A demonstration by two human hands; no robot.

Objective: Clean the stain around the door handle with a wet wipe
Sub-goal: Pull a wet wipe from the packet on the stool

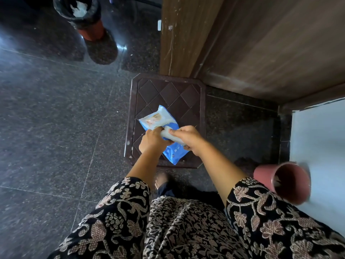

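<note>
A blue and white wet-wipe pack point(158, 120) lies on a dark brown plastic stool point(168, 88) below me. My left hand point(151, 140) holds the pack down near its middle. My right hand point(188, 137) pinches a white wet wipe point(169, 134) that sticks out of the pack between both hands. The brown wooden door point(252, 43) rises at the upper right, with its edge just behind the stool. No door handle is in view.
A dark speckled tile floor point(56, 118) spreads to the left. A bin with a black liner point(82, 14) stands at the top left. A pink cup point(285, 182) lies on its side on a white surface point(321, 139) at the right.
</note>
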